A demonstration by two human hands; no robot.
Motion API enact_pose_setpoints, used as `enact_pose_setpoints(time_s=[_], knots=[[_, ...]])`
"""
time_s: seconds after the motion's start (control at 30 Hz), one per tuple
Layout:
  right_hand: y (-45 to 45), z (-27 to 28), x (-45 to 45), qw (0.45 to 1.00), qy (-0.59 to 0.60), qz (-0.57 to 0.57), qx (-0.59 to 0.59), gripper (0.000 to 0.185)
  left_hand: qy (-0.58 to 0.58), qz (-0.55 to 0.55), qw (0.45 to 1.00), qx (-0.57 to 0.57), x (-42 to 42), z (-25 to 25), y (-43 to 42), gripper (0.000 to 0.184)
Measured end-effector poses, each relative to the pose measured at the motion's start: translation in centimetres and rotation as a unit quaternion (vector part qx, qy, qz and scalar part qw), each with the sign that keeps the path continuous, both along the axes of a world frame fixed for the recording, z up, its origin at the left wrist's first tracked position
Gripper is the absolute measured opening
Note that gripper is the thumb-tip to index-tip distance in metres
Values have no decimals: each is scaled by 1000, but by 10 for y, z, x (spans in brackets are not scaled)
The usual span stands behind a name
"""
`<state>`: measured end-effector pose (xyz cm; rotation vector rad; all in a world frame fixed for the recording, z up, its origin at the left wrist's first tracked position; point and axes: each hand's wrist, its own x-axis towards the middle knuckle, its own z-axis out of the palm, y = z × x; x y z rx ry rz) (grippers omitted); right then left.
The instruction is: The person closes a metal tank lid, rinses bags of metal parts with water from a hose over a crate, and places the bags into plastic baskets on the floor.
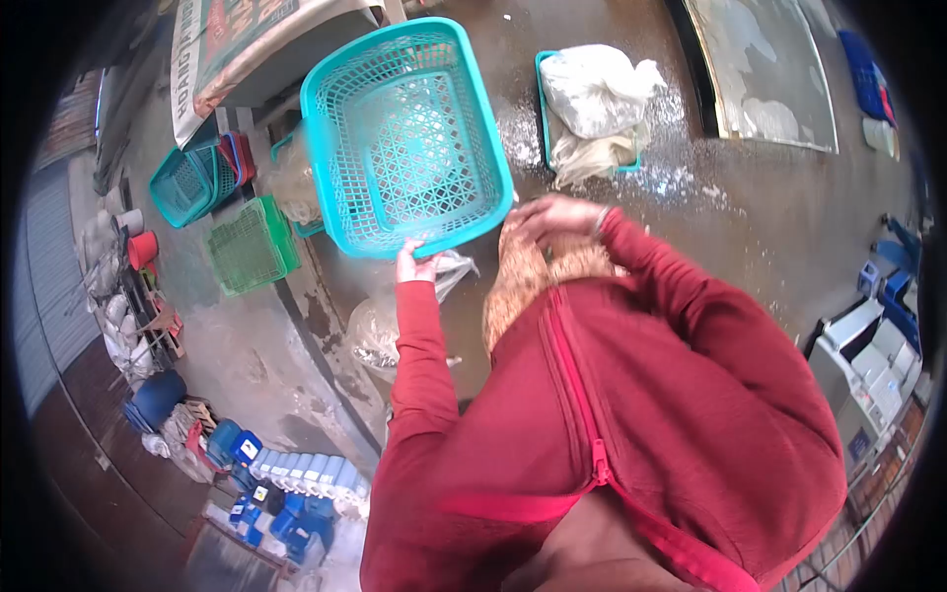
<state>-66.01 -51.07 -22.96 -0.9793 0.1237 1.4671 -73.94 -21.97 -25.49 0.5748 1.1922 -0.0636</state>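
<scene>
A turquoise plastic basket (483,148) with latticed walls and floor is held tilted in front of me, with nothing in it. My left hand (416,262) grips its near rim, the thumb over the edge. At the basket's lower right corner, my right hand (558,217) has its fingers bent against the rim; their tips are partly hidden. Patterned brown trousers (518,276) show below that hand. Beneath my left hand, a clear plastic bag (375,331) lies on the wet ground.
Beyond my right hand, a turquoise crate (543,109) holds a white plastic sack (597,89). To the left are stacked turquoise baskets (182,187) and a green crate (247,247). A printed sheet (261,49) covers something at top left. Blue containers (296,523) stand at lower left.
</scene>
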Motion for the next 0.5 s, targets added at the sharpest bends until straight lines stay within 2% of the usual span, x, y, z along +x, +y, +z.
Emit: enact_pose_setpoints(time_s=[0.03,0.07,0.13,0.17,0.23,0.27,0.3,0.33,0.37,0.4,0.43,0.5], knots=[[-23,4,7,988,-149,19,-34,46,14,5,1000,-18,-11,1,19,38],[-46,36,19,969,-209,-28,-128,47,18,12,999,-39,-18,1,35,37],[-114,23,22,924,-178,-264,-211,45,25,18,997,-69,-24,2,48,32],[-145,28,17,885,-158,-364,-245,43,36,16,997,-73,-31,5,51,27],[-216,5,-17,785,-97,-549,-269,39,74,48,995,-56,-45,-11,55,21],[-256,-21,-46,728,-67,-606,-314,40,96,62,992,-44,-49,-14,60,18],[-268,-21,-77,661,-42,-655,-363,34,101,70,992,-30,-50,-11,62,16],[-294,-41,-115,652,-13,-618,-439,27,105,77,991,-19,-48,-8,64,14],[-312,-54,-157,676,-18,-575,-460,24,108,86,990,-8,-47,-7,64,13],[-331,-80,-201,681,26,-586,-439,24,121,74,990,14,-46,-7,71,14],[-298,-46,-215,693,44,-515,-503,22,119,68,990,24,-44,-10,77,15],[-262,-28,-260,735,98,-434,-511,30,122,44,991,43,-40,-18,90,16]])
